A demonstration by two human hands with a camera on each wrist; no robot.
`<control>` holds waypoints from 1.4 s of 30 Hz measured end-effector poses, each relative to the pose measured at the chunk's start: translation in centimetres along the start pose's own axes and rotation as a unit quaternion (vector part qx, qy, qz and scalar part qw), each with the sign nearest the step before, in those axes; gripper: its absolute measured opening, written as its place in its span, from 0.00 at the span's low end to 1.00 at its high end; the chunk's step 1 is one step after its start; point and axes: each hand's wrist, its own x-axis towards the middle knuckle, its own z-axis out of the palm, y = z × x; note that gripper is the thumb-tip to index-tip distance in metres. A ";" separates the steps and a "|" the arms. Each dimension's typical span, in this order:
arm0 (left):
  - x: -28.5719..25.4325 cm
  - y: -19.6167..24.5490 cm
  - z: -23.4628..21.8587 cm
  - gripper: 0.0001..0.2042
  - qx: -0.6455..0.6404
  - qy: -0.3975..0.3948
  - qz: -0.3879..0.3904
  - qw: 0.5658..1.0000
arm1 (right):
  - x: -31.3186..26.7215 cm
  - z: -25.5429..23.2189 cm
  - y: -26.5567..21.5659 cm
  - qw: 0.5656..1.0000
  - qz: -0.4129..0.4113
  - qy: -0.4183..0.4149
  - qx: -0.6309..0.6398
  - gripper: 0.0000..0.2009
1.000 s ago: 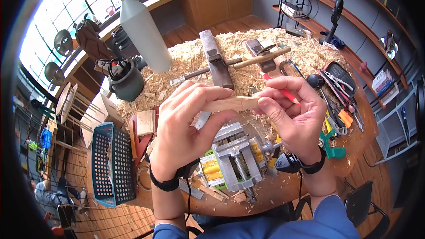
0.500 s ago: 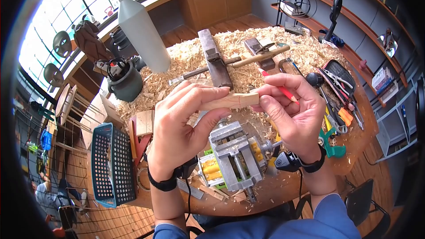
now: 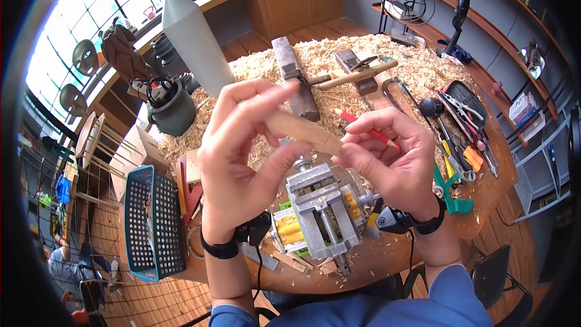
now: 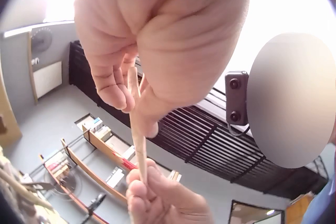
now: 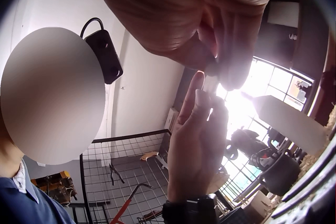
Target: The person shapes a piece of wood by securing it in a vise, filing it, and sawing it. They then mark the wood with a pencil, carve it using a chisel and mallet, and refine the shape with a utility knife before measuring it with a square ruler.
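A small carved piece of pale wood [image 3: 305, 133] is held up between both hands, sloping down toward the right. My left hand [image 3: 233, 151] curls around its left part, the thumb along the lower edge and the blurred index finger lifted above it. In the left wrist view the wood [image 4: 138, 142] passes between that hand's fingers and thumb. My right hand [image 3: 393, 160] pinches the right end between thumb and fingertips. A red pencil [image 3: 376, 134] lies across the right fingers, its sharpened point to the right. Below the hands stands a metal vise [image 3: 324, 212] with yellow parts.
Wood shavings [image 3: 254, 60] cover the back of the table around planes [image 3: 293, 79] and a wooden-handled tool [image 3: 357, 75]. Left are a perforated basket [image 3: 154, 224], dark pot [image 3: 172, 112] and large pale bottle [image 3: 196, 42]. Pliers [image 3: 463, 106] and other tools lie right.
The wood has turned from nearly level to a slope, its right end lower. My left index finger has lifted off its top. The right hand and pencil have shifted slightly left and down.
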 end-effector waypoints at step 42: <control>-0.2 1.7 2.8 0.16 -0.425 0.055 -0.279 0.860 | -0.2 0.3 0.3 0.942 -0.287 -0.022 -0.173 0.08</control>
